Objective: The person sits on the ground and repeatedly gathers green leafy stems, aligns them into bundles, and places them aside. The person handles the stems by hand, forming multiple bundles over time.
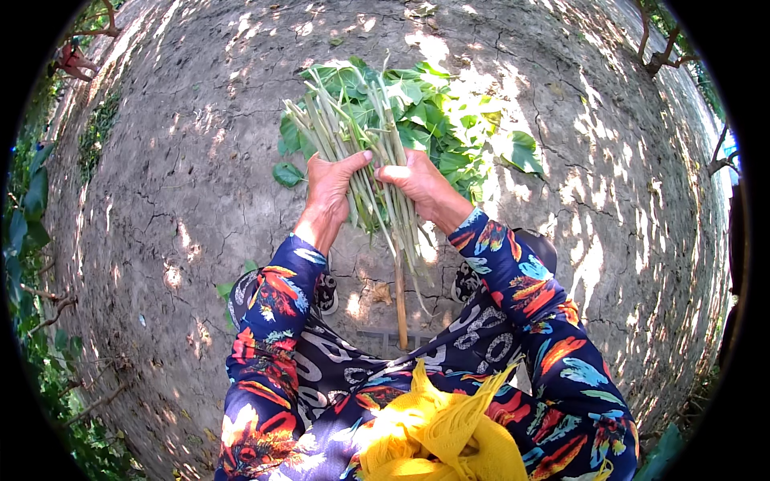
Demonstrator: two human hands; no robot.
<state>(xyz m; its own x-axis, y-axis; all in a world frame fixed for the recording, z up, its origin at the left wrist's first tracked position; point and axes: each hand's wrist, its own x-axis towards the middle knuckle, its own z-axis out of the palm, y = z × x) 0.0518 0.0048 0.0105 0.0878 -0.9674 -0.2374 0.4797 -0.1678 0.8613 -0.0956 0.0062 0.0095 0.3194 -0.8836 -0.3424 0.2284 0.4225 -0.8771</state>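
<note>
A loose bundle of thin, pale green stems [328, 126] is held above the ground in front of me. My left hand [328, 186] grips it from the left, the thumb lying across the stems. From the right my right hand [426, 187] closes round the same bundle, and the two thumbs almost meet. One thicker brown stick [401, 306] points down towards my lap from the lower end. Behind and under the bundle spreads a heap of broad green leaves [445, 159], partly covered by my right hand and the stems.
Cracked dry soil [198, 150] dappled with sunlight surrounds me. Bare branches [665, 57] reach in at the upper right, and leafy growth [36, 204] lines the left edge. A yellow fringed scarf [445, 433] hangs at my chest. A dry leaf [381, 293] lies between my shoes.
</note>
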